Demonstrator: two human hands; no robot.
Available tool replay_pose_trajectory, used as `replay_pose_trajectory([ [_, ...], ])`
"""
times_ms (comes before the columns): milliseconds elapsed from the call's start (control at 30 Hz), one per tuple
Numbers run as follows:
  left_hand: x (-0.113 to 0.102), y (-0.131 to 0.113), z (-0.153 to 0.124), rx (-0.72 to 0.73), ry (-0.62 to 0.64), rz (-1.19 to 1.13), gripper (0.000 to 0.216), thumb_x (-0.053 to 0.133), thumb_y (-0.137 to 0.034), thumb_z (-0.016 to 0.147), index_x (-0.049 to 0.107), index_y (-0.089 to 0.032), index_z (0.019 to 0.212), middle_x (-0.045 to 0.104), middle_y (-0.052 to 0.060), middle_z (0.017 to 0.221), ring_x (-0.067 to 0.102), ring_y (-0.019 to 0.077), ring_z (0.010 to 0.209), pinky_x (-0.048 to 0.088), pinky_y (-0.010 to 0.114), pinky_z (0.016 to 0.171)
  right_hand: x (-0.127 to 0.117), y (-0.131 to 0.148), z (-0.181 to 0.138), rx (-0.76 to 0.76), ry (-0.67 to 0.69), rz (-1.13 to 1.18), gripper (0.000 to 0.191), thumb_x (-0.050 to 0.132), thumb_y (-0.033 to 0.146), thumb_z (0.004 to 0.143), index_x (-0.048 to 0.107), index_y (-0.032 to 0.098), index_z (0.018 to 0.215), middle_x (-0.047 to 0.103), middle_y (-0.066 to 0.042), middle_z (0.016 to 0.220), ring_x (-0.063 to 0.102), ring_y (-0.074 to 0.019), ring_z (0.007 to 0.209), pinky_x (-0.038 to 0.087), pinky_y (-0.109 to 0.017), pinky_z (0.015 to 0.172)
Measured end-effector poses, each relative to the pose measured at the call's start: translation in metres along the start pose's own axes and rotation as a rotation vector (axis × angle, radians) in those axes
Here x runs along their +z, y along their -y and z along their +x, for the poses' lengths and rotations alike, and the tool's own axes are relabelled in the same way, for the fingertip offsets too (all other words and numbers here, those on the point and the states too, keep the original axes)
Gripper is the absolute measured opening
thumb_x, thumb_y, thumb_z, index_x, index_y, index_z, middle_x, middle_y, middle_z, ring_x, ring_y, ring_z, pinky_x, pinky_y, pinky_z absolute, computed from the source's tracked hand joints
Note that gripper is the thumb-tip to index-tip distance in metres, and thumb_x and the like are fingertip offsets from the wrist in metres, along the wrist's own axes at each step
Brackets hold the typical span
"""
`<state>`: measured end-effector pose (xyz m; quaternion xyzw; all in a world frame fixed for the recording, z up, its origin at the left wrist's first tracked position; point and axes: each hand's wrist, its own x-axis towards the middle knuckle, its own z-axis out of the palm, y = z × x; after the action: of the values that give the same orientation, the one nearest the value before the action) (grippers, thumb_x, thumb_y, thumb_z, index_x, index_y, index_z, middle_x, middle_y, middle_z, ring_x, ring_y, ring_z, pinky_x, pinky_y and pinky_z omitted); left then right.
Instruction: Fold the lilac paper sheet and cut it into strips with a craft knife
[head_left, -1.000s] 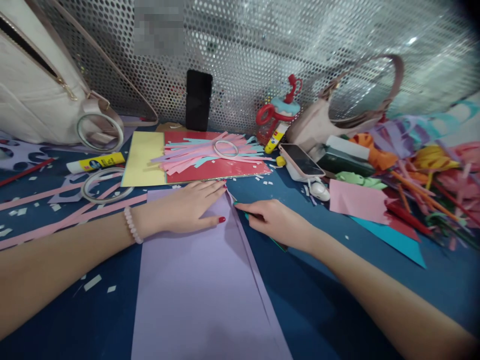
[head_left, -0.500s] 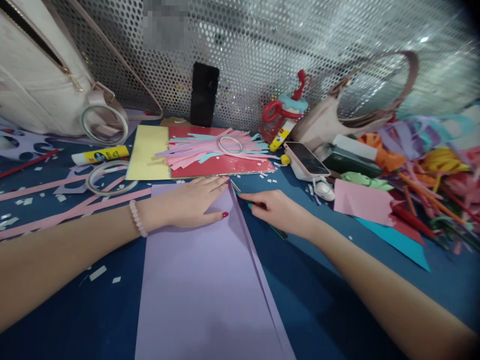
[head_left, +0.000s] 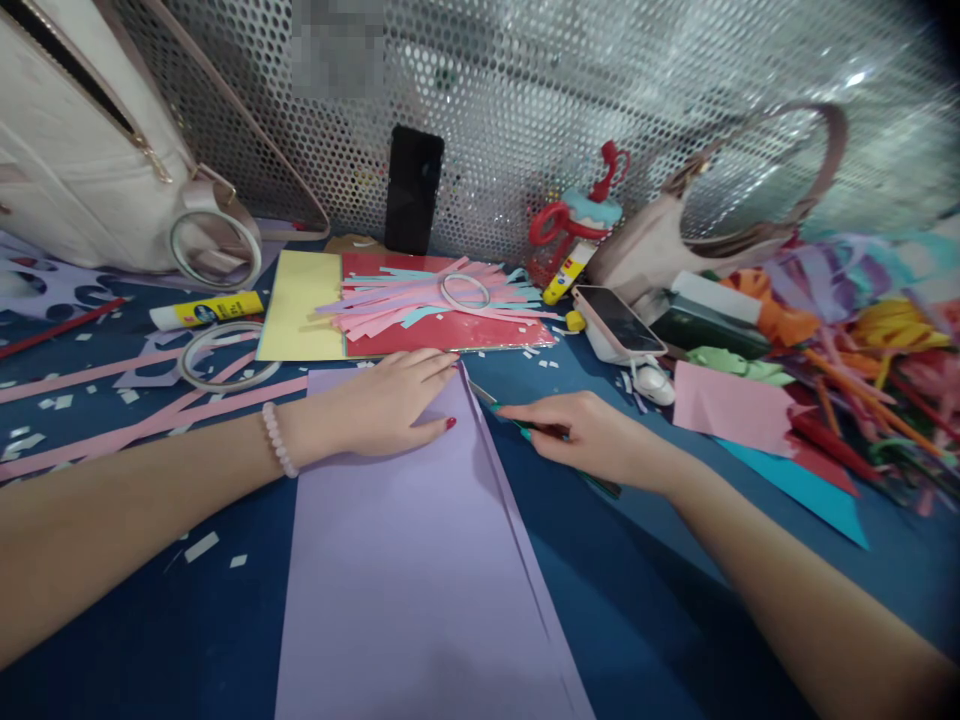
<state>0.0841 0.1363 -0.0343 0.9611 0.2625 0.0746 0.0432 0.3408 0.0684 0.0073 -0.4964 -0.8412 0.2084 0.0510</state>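
Observation:
A long sheet of purple paper [head_left: 420,560] lies on the blue table, with a narrow strip along its right edge partly parted from it. My left hand [head_left: 397,405] rests flat across the sheet's far end, fingers stretched toward its top right corner. In my right hand [head_left: 592,435], just right of the sheet, is a craft knife [head_left: 484,393]. Its metal blade points up and left, the tip close to the paper's far right corner. My fingers wrap its dark handle, which sticks out below the hand.
Beyond the sheet, pink and blue paper strips [head_left: 442,300] and a tape roll lie on a red pack [head_left: 525,338]. A phone [head_left: 414,190] leans on the perforated metal panel. Tape [head_left: 225,358] and a glue stick [head_left: 206,310] sit left; coloured paper scraps [head_left: 731,405] crowd the right.
My right hand has drawn back to the right with the craft knife, showing more of the blade. My left hand stays pressed on the purple paper.

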Motion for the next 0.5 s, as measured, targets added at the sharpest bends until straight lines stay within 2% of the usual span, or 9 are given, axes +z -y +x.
replay_pose_trajectory([
  [133, 0.001, 0.001, 0.000, 0.012, -0.015, -0.002, 0.064, 0.039, -0.049, 0.096, 0.039, -0.006, 0.143, 0.034, 0.015, 0.151, 0.031, 0.0318, 0.138, 0.029, 0.046, 0.112, -0.002, 0.004, 0.000, -0.072, 0.049, -0.001, 0.045, 0.046, 0.015, 0.082, 0.066, 0.017, 0.123, 0.073, -0.004, 0.086, 0.059, -0.0114, 0.062, 0.042, -0.021, 0.061],
  [233, -0.001, 0.000, 0.001, 0.082, -0.046, 0.016, 0.054, 0.042, -0.042, 0.095, 0.047, -0.010, 0.138, 0.038, 0.013, 0.150, 0.034, 0.0302, 0.137, 0.031, 0.047, 0.110, -0.005, 0.002, -0.001, -0.082, 0.058, 0.015, 0.045, 0.047, 0.015, 0.082, 0.066, 0.019, 0.123, 0.072, -0.002, 0.083, 0.056, -0.0106, 0.058, 0.041, -0.021, 0.059],
  [333, -0.003, 0.000, 0.002, 0.184, -0.104, 0.045, 0.045, 0.043, -0.033, 0.095, 0.053, -0.011, 0.133, 0.045, 0.012, 0.145, 0.039, 0.0275, 0.135, 0.034, 0.045, 0.108, -0.014, -0.005, -0.005, -0.062, 0.061, 0.055, 0.045, 0.047, 0.018, 0.082, 0.067, 0.020, 0.122, 0.073, -0.003, 0.087, 0.058, -0.0116, 0.061, 0.042, -0.021, 0.058],
  [400, -0.004, -0.001, 0.002, 0.193, -0.165, 0.059, 0.044, 0.042, -0.030, 0.094, 0.054, -0.008, 0.131, 0.049, 0.015, 0.141, 0.043, 0.0287, 0.131, 0.036, 0.045, 0.106, -0.023, -0.013, -0.010, -0.034, 0.078, 0.087, 0.043, 0.049, 0.022, 0.082, 0.068, 0.022, 0.121, 0.074, -0.003, 0.091, 0.060, -0.0129, 0.064, 0.042, -0.021, 0.057],
  [500, -0.005, -0.001, 0.004, 0.246, -0.194, 0.051, 0.038, 0.041, -0.027, 0.095, 0.063, -0.010, 0.120, 0.051, 0.015, 0.139, 0.046, 0.0302, 0.129, 0.036, 0.046, 0.105, -0.033, -0.026, -0.016, 0.039, 0.034, 0.099, 0.041, 0.052, 0.027, 0.082, 0.069, 0.023, 0.119, 0.074, -0.002, 0.086, 0.058, -0.0130, 0.061, 0.041, -0.022, 0.054],
])
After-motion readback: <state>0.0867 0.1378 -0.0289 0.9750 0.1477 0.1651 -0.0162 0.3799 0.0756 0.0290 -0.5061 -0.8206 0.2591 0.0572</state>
